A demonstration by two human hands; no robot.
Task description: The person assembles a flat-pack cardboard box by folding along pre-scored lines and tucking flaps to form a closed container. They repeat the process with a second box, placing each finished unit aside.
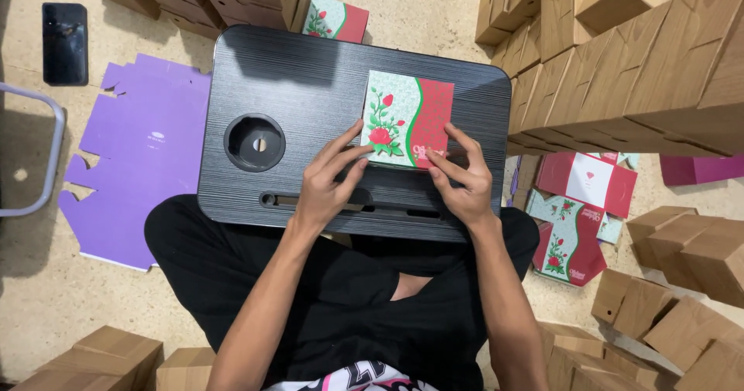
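Two hands on one rose-printed box — you have it pinned at its near edge on the black lap desk.

Your left hand lays its fingers over the box's lower left corner; your right hand presses fingertips on the lower right edge. Neither hand closes around it — the fingers rest flat on top, and the box lies beyond your knuckles, right of the desk's round cup hole. Brown cartons stack at your right, and a flat purple sheet lies at your left.
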